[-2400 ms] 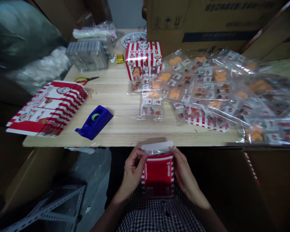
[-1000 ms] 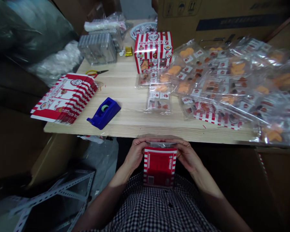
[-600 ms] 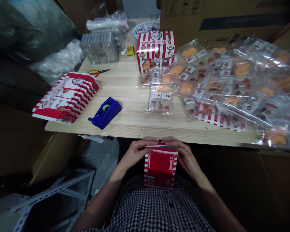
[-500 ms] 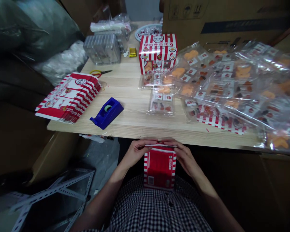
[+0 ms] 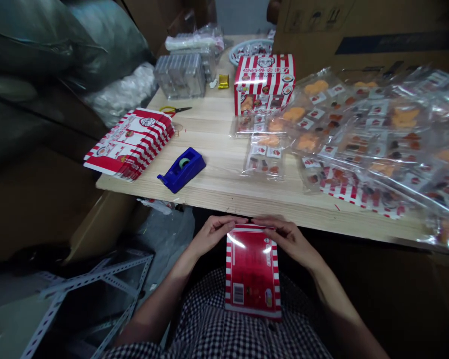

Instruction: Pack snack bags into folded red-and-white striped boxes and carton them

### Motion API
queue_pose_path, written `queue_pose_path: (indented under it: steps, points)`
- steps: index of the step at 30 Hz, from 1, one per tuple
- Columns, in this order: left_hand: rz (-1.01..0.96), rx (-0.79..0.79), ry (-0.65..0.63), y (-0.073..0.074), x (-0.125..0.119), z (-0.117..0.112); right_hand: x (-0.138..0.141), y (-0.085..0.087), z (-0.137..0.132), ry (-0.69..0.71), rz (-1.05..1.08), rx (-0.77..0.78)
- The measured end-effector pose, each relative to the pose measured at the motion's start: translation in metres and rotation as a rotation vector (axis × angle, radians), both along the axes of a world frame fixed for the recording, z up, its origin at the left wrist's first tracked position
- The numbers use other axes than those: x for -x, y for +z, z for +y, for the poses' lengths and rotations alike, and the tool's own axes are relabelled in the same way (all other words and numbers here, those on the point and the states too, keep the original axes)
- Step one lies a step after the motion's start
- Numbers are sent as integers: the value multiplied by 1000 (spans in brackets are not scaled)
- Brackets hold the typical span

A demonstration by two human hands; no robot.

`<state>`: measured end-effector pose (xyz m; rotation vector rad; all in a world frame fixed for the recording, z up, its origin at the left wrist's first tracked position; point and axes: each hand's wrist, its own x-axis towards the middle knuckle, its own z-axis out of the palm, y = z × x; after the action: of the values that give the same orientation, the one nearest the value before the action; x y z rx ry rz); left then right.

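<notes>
The left hand [image 5: 213, 237] and right hand [image 5: 290, 239] grip the top edge of a red-and-white striped carton [image 5: 252, 274], held upright below the table edge. Done so far: one erected carton [image 5: 265, 85] stands on the pine table [image 5: 217, 164]. Remaining on the table: a flat carton stack [image 5: 129, 144] beside a blue tape dispenser [image 5: 181, 170], and many plastic-bagged sweets [image 5: 374, 139] (contents partly obscured by glare).

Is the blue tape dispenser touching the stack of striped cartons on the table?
Apart. The head view shows bare table between the tape dispenser and the striped cartons.
</notes>
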<state>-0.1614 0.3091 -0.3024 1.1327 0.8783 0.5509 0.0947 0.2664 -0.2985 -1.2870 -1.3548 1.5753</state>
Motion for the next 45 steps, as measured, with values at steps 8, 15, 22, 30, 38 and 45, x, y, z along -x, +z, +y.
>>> queue_pose_path:
  steps: [8, 15, 22, 30, 38, 45]
  points:
    - [-9, -54, -275, 34, -1, 35, -6, 31, 19, 104, 112, 191]
    - [79, -22, -303, 25, -6, 44, -6, 22, 25, 75, 26, 192]
    - [89, -10, -252, 28, -8, 42, -9, 33, 36, 179, -8, 159]
    - [104, -33, -216, 24, -3, 41, -1, 33, 35, 189, -51, 113]
    - [110, -89, -305, 40, 8, 36, 3, 53, 9, 176, -163, -29]
    - [174, -342, -353, 57, 18, 18, -6, 52, -1, 202, -161, 19]
